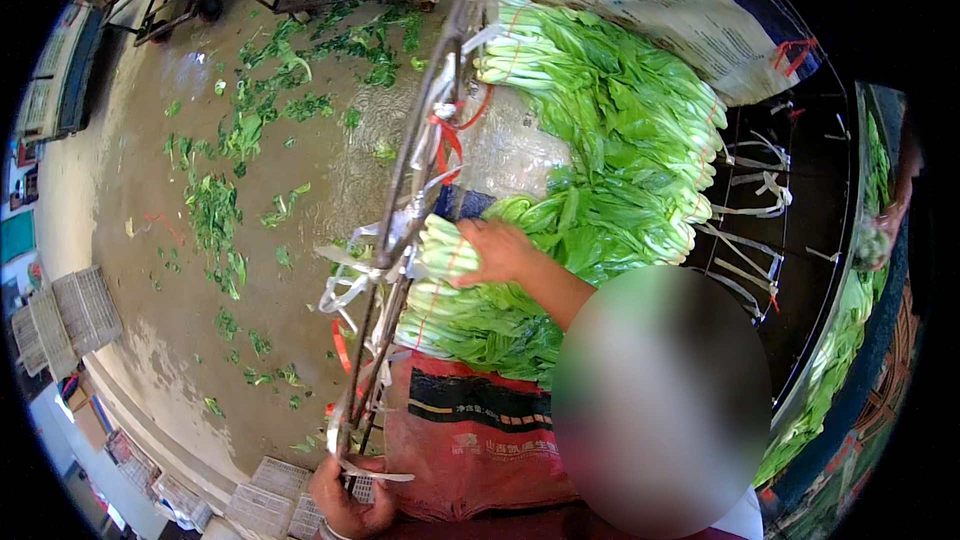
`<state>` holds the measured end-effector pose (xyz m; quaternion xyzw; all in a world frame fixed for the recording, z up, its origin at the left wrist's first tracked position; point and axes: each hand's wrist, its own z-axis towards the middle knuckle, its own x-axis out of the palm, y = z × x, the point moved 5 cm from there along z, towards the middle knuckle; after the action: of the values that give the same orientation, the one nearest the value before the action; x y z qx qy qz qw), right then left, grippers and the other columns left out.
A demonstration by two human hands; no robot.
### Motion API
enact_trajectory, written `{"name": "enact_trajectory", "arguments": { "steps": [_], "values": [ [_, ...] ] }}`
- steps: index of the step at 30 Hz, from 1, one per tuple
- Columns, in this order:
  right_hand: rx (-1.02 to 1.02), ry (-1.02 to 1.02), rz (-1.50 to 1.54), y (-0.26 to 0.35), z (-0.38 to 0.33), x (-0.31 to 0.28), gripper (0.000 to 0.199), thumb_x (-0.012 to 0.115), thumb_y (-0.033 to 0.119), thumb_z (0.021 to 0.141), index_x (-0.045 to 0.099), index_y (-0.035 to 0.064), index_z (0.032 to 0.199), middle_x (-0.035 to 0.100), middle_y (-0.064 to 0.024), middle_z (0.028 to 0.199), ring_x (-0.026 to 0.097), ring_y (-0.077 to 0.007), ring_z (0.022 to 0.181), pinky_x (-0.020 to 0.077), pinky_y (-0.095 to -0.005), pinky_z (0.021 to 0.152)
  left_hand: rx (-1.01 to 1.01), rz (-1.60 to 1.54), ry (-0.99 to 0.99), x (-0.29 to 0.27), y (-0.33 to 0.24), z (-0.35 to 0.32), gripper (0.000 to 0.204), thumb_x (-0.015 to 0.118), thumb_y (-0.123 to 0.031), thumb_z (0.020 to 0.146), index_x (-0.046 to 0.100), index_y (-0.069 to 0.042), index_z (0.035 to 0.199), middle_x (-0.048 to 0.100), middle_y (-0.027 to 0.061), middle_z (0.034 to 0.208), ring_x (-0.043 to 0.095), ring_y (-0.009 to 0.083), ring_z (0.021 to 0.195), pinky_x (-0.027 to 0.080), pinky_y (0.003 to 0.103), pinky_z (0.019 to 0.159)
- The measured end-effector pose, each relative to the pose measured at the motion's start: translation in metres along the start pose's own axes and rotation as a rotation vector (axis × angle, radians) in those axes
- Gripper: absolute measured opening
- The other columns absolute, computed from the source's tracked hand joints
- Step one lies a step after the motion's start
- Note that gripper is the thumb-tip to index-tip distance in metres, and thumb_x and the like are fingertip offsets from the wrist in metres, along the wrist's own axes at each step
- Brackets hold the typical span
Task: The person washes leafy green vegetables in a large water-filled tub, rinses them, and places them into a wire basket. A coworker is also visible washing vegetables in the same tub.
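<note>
Right hand [497, 252] fingers are clamped on the green-leaved, pale-stemmed bok choy bundle [450, 250], stems pointing left toward the metal cart rail [400, 200], while left hand [345, 500] grips that rail's bottom end.

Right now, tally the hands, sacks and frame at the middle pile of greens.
Hands: 2, upper hand on the greens, lower hand gripping the frame
Sacks: 2, red sack, white sack
Frame: 1
Total: 5

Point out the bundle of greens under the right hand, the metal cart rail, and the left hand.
bundle of greens [440, 252], head view, pale stalk ends.
metal cart rail [425, 120], head view, mid-bar.
left hand [345, 500], head view, knuckles.
</note>
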<state>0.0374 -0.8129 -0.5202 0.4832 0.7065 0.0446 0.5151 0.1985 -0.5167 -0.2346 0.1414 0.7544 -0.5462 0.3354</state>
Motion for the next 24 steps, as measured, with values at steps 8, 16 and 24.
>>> {"name": "enact_trajectory", "arguments": {
  "steps": [8,16,24],
  "values": [
    [0.175,0.018,0.020,0.020,-0.011,0.021,0.103,0.058,0.084,0.069,0.050,0.0095,0.139,0.060,-0.0167,0.129,0.057,-0.0351,0.117,0.0396,-0.0523,0.102,-0.031,0.035,0.003,-0.006,-0.007,0.011,0.064,0.061,-0.018,0.091,0.037,0.011,0.143,0.064,0.0084,0.085,0.062,0.0175,0.076,0.050,0.029,0.071],
    [0.308,-0.328,0.069,0.030,0.005,0.052,0.086,0.077,0.067,0.061,0.066,0.0110,0.125,0.054,-0.0167,0.138,0.036,-0.0362,0.137,0.0244,-0.0549,0.113,-0.155,0.048,-0.134,-0.004,-0.036,0.015,0.059,0.069,-0.027,0.094,0.048,0.009,0.135,0.062,0.0227,0.123,0.064,0.0308,0.105,0.051,0.043,0.091],
    [0.123,-1.201,0.177,0.031,-0.424,-0.202,0.021,0.067,0.021,0.084,0.068,0.0078,0.100,0.066,-0.0131,0.100,0.064,-0.0321,0.095,0.0517,-0.0425,0.083,0.055,0.056,-0.120,-0.002,-0.039,0.016,0.066,0.062,-0.038,0.094,0.047,0.010,0.137,0.060,0.0276,0.125,0.062,0.0377,0.108,0.049,0.046,0.095]
  ]
}}
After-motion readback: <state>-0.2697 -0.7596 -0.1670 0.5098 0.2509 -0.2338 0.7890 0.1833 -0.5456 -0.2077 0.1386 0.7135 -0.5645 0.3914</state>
